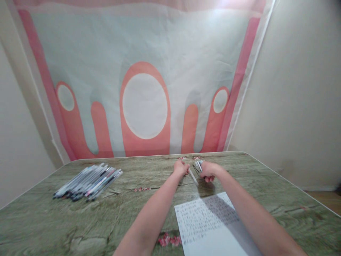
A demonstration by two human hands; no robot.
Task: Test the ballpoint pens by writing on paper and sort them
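Note:
Near the table's far side, my left hand (181, 168) pinches the upper end of a whitish pen (193, 176), which slants down to the right. Just right of it, my right hand (208, 171) is closed round a few pens (198, 164), whose ends show at its left side. Its lower fingers are curled under. Below both hands a sheet of paper (205, 227) with rows of handwriting lies on the table, partly under my right forearm and its shadow.
A pile of many pens (89, 181) lies on the left of the wood-patterned table (128, 220). Pink blossoms are printed on the tabletop. Behind the far edge hangs a cloth (145, 42) with coral shapes, and a pale wall (293, 106) stands at the right.

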